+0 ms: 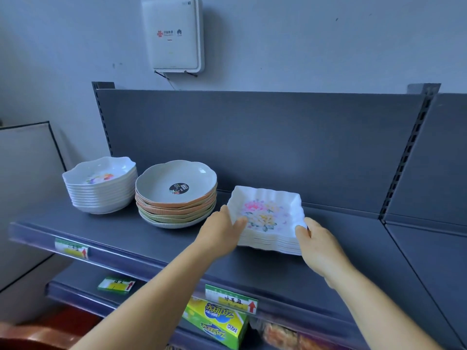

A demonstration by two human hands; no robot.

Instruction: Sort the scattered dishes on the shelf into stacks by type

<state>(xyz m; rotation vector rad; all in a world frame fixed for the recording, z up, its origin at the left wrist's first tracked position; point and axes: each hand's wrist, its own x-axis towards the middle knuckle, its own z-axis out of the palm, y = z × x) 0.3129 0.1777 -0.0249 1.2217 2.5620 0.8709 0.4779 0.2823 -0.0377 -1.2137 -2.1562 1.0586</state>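
**Square plates gripped at both near corners**

Square plates (267, 221), white with a flower print, sit stacked on the grey shelf (156, 238), one corner pointing toward the back panel. The left hand (222, 229) clasps the stack's left corner; the right hand (317, 245) clasps the near right corner, hiding those edges. Well to the left stand round plates (177, 195), then white scalloped bowls (101, 185). How many square plates there are is unclear.

Grey shelf (161, 246), three dish stacks (101, 188)
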